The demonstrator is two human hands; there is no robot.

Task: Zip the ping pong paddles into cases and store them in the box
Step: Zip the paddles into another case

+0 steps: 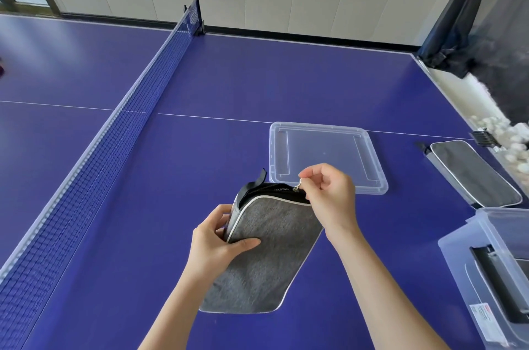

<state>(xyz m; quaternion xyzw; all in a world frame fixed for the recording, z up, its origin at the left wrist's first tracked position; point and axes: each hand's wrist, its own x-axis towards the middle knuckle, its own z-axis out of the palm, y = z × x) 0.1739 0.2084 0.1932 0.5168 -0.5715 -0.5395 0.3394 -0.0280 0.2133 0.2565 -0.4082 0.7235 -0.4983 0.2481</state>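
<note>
A grey paddle case [266, 258] with white piping is held tilted above the blue table. My left hand [217, 238] grips its left edge, thumb on the grey face. My right hand [329, 195] pinches the metal zipper pull [299, 186] at the case's top edge; the zip is closed to the left of the pull and still open to its right. No paddle shows inside. A second grey case [475, 175] lies flat at the right. A clear plastic box [463, 252] stands at the lower right with a dark case inside.
The box's clear lid [323, 155] lies on the table just beyond my hands. The net [114, 132] runs diagonally along the left. At the right table edge hang a dark ball-catch net [469, 20] and several white balls [495, 132].
</note>
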